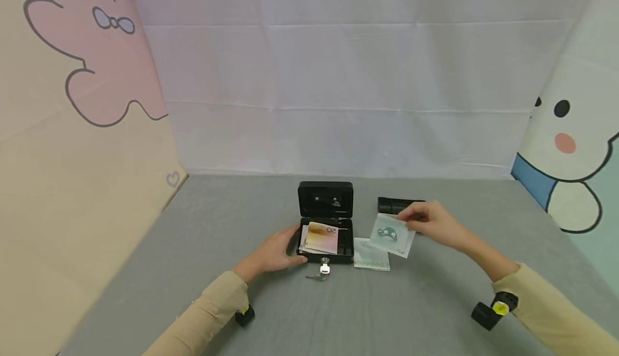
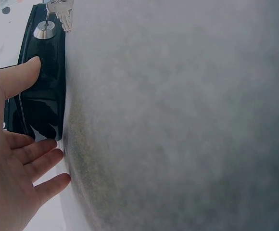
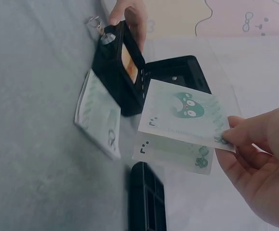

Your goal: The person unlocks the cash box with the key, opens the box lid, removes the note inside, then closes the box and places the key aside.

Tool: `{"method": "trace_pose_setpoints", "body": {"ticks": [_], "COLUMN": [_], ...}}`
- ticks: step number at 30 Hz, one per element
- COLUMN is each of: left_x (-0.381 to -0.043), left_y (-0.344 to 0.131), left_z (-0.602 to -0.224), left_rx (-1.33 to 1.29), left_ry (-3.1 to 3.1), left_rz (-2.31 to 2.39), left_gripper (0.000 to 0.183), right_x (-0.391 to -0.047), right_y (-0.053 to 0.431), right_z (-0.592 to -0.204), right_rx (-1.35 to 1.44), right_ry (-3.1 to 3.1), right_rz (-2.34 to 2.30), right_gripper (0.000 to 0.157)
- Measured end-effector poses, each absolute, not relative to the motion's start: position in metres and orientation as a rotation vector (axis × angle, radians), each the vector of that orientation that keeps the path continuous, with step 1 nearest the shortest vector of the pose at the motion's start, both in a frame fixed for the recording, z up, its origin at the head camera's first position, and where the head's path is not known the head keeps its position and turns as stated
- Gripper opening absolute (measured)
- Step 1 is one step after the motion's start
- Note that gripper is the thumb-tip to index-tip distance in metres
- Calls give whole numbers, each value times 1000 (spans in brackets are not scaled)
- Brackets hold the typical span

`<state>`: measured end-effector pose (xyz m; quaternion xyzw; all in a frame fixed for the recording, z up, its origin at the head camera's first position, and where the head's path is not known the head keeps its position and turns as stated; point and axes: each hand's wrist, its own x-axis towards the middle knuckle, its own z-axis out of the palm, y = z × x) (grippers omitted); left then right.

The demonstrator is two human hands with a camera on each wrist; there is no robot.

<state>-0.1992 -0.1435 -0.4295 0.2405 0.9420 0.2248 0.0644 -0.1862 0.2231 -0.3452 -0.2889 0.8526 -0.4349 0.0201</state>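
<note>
An open black cash box [image 1: 349,259] stands with its lid [image 1: 326,199] raised. Yellow-orange play banknotes [image 1: 321,237] lie inside, the top one marked 20. My left hand [image 1: 275,249] rests round the box's front left corner, thumb against the front wall and fingers extended along the side. Keys [image 2: 62,12] hang from the lock at the front. Between thumb and fingers, my right hand [image 1: 437,226] pinches green play banknotes [image 3: 178,113] by one edge, right of the box. In the right wrist view two of them show, slightly fanned, the lower marked 50.
More green banknotes [image 1: 371,259] lie stacked on the grey table [image 1: 416,313], close against the box's right side. A black compartment tray [image 1: 394,204] lies behind the right hand, partly hidden by it. White cloth [image 1: 338,77] hangs along the back; printed cloths flank both sides.
</note>
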Motion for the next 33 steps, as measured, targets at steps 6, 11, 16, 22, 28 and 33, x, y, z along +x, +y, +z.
{"method": "trace_pose_setpoints", "body": {"ticks": [6,11,16,22,28,33], "left_x": [-199,-198,-199,-199,-199,-198], "left_y": [-143,-143,-142,-142,-143,-143], "left_z": [-428,-428,-428,-428,-428,-427], "left_rx": [708,701,691,684,682,688], "left_ry": [2836,2842,2845,2846,2841,2840], "left_rz": [684,668,675,673,683,684], "left_gripper": [85,86,86,86,85,84], "right_x": [-179,-177,-178,-183,-197,-209], "right_y": [243,257,271,277,270,265], "right_z": [-351,-354,-357,-359,-366,-375], "right_rx": [-776,-691,-604,-545,-500,-527], "right_ry": [2698,2696,2633,2518,2450,2455], "right_rz": [-1279,-1209,-1178,-1151,-1133,-1114], "right_gripper": [15,16,19,21,20,19]}}
